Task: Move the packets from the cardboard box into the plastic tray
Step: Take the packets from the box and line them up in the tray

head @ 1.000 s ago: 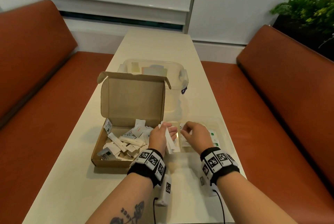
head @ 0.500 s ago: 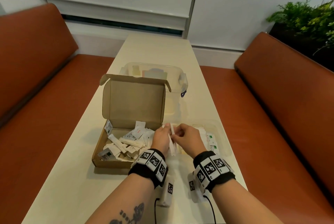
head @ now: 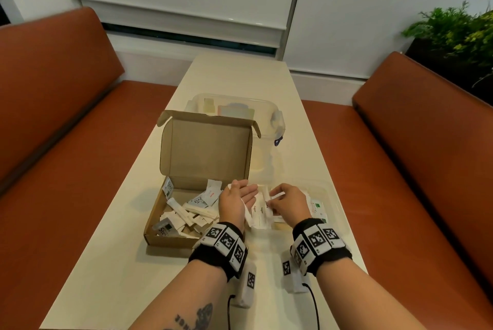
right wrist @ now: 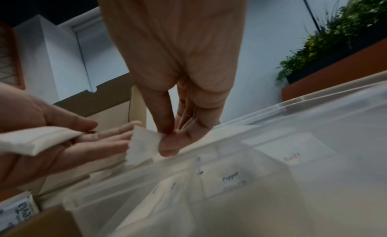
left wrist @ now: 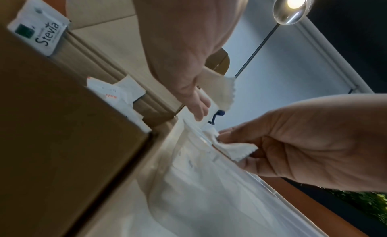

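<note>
The open cardboard box (head: 170, 239) lies at the left with several white packets (head: 197, 207) inside, its lid (head: 208, 151) upright. To its right lies the clear plastic tray (head: 330, 196), with salt, pepper and green-printed packets (right wrist: 230, 177) in it. My left hand (head: 240, 196) hovers between box and tray, fingers straight, its thumb clamping a white packet (right wrist: 35, 141) against them. My right hand (head: 274, 199) is over the tray's left edge and pinches a small white packet (right wrist: 142, 144) between thumb and forefinger. More sugar packets (head: 260, 212) show between the two hands.
A clear lidded container (head: 266, 108) stands behind the box on the narrow cream table (head: 120, 263). Orange benches (head: 66, 169) run along both sides. A green plant (head: 458, 33) sits at the back right.
My right hand came left from over the tray to the left hand's packets and now pinches one, drawn slightly right. The left hand's fingers have straightened.
</note>
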### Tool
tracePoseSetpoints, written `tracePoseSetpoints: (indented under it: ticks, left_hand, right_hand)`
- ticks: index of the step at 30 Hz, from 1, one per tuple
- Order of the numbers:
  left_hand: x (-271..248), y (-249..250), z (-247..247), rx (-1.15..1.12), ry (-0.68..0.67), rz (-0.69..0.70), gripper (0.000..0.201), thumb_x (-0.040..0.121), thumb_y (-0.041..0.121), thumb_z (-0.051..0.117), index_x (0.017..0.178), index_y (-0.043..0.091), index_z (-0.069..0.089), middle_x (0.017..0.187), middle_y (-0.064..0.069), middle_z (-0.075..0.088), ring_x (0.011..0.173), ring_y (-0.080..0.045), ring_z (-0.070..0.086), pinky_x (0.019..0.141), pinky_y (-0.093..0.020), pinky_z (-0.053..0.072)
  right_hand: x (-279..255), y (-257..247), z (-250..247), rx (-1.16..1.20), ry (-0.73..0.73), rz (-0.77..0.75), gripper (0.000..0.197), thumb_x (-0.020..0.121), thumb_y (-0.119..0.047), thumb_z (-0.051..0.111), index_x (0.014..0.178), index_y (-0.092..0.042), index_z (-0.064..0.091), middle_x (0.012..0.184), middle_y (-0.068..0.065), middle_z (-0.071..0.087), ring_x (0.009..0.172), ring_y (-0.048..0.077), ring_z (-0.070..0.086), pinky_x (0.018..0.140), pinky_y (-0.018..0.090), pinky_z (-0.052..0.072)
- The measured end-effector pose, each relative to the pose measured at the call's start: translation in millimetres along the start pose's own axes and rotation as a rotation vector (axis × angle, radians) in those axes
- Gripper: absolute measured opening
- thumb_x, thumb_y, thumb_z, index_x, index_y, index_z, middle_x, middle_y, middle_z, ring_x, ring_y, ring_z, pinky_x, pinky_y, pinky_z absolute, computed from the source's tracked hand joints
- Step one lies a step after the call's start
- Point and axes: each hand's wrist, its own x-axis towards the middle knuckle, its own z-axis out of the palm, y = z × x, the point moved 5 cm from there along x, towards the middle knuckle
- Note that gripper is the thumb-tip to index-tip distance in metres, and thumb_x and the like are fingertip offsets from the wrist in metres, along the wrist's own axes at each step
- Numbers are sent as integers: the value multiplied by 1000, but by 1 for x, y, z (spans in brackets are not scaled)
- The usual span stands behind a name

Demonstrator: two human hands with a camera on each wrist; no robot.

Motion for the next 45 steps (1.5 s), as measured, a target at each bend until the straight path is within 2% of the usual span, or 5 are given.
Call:
tracePoseSetpoints:
  ticks: [8, 26, 35, 40, 45]
  left_hand:
    - [2, 7, -10, -40, 29, 33, 34, 105, 25, 29, 109, 4, 55, 91, -12, 69, 88, -20, 68, 77, -27, 54]
    - [2, 4, -6, -38, 4, 20, 32, 104, 24, 30, 109, 4, 54, 93, -13, 69, 88, -20, 68, 74, -25, 54]
    - [0, 2, -5, -27, -3, 8, 34, 105, 23, 31, 114, 0, 54, 98, -18, 68, 90, -25, 68, 74, -26, 55]
    - [0, 1, -6, -22, -13, 12, 34, 105, 25, 30, 112, 2, 54, 96, -17, 68, 91, -25, 67, 76, -27, 54]
    - [2, 7, -6, 21, 90, 75, 33, 104, 22, 32, 89, 5, 56, 66, -7, 58, 70, -19, 65, 60, -23, 53]
  right_hand:
    - [2, -7, 24, -224, -19, -58, 21, 78, 8, 59, 88, -11, 58, 81, 15, 67, 75, 29, 67, 77, 41, 55]
    - [14, -4, 34, -421, -107, -182, 33, 84, -6, 65, 116, -12, 64, 105, 6, 67, 96, 16, 62, 80, 17, 41]
    - [13, -13, 38, -769, -254, -320, 55, 80, -23, 72, 132, -19, 54, 124, 7, 52, 111, 23, 54, 96, 31, 44]
    - [9, -15, 33, -694, -194, -361, 44, 82, -25, 69, 125, -21, 60, 117, 3, 58, 108, 21, 56, 93, 31, 45]
    - [-11, -34, 11, -252, -28, -425, 8, 85, -23, 64, 77, -22, 68, 75, -10, 65, 68, 1, 55, 66, 19, 44]
